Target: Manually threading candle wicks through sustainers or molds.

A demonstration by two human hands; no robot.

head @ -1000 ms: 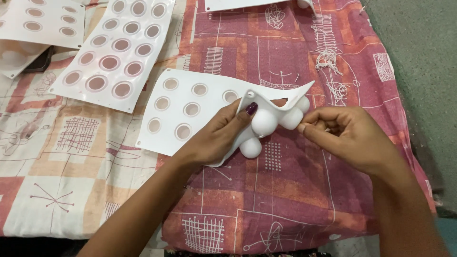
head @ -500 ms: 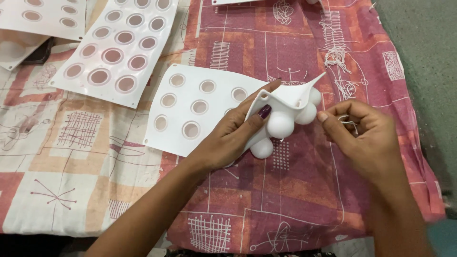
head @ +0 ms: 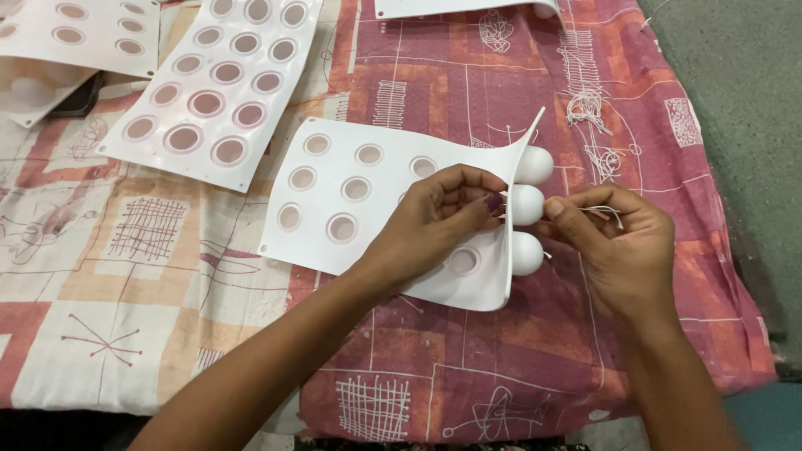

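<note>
A white silicone mould sheet [head: 359, 209] with round cavities lies on the patterned cloth. My left hand [head: 434, 221] grips its right edge and bends it up, so three white domes [head: 526, 205] stick out on the underside. My right hand [head: 614, 242] sits just right of the domes, fingertips almost touching the middle one. It pinches a thin white thread [head: 606, 210].
Another mould sheet [head: 213, 79] lies at the upper left, one more [head: 71, 29] at the far left and a third [head: 451, 7] at the top edge. A tangle of white threads [head: 589, 108] rests on the pink cloth [head: 468, 367]. Grey floor [head: 735, 100] is at the right.
My left hand has bent the sheet's right edge up more steeply, lining the domes up sideways. My right hand has moved in close to the middle dome with the thread.
</note>
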